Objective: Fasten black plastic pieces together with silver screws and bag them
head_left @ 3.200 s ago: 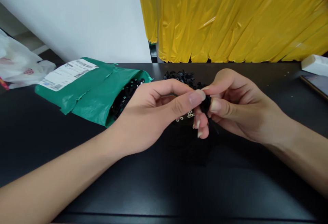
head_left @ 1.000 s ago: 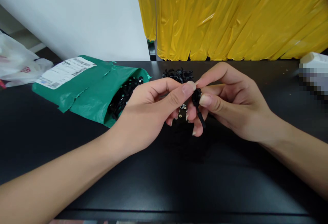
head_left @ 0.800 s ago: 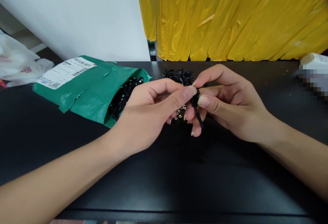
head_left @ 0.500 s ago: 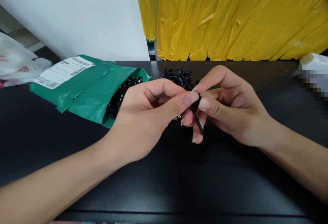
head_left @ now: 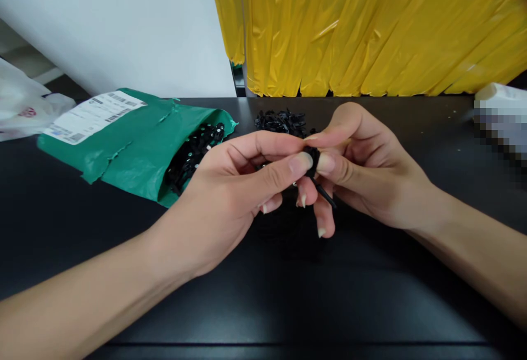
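Note:
Between both hands, above the black table, is a small black part [head_left: 312, 158] with a rounded head and a thin stem that points down to the right. My left hand [head_left: 247, 179] pinches its head from the left between thumb and index finger. From the right, my right hand [head_left: 366, 168] pinches the same head, its lower fingers behind the stem. Fingertips cover much of the part, so its exact kind does not show. Behind the hands lies a pile of small black pieces [head_left: 282, 122], partly hidden by the fingers.
On the left lies a torn green mailer bag [head_left: 140, 151] with a white label, its mouth showing many black pieces with shiny rings. A white plastic bag [head_left: 31, 102] is at far left. Yellow plastic sheeting [head_left: 349, 31] hangs behind the table [head_left: 247, 305]. At right rests a partly pixelated white object [head_left: 500, 99].
The stem of the black part has swung further to the right and shows less of its length. Both hands keep their pinch. The whole view has shifted slightly.

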A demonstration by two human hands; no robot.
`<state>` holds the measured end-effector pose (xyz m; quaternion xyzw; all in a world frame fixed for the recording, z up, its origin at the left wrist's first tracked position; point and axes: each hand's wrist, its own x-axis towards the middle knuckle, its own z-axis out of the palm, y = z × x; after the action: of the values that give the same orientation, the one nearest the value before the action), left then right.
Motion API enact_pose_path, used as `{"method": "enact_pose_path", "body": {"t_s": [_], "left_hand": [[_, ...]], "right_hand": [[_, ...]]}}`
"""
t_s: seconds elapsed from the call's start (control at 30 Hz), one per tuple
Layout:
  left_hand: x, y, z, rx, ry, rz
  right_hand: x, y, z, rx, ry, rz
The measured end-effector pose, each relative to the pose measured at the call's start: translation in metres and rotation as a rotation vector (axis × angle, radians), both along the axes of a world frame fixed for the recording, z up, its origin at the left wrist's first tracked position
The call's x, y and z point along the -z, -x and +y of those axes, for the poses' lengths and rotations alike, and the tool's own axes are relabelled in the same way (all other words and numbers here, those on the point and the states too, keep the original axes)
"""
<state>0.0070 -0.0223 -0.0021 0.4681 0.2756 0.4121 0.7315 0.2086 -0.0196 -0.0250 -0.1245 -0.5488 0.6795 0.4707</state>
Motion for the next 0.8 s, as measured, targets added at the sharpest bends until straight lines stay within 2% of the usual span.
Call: {"method": "enact_pose_path", "body": {"t_s": [0.13, 0.27, 0.5, 0.8], "left_hand": [[-0.0020, 0.0004, 0.0023, 0.024, -0.039, -0.005], [-0.0008, 0.0034, 0.0058, 0.036, -0.135, 0.073], [0.0026, 0.0041, 0.0060, -0.006, -0.290, 0.130], [0.0026, 0.0021, -0.0010, -0.205, -0.387, 0.201]], "right_hand": [[-0.0025, -0.0011, -0.0006, 0.035, -0.014, -0.025], [-0.0030, 0.0002, -0.0010, 0.061, -0.020, 0.001], [-0.0015, 0.0017, -0.0012, 0.047, 0.002, 0.003], [0.0032, 0.0032, -0.0011, 0.001, 0.021, 0.024]]}}
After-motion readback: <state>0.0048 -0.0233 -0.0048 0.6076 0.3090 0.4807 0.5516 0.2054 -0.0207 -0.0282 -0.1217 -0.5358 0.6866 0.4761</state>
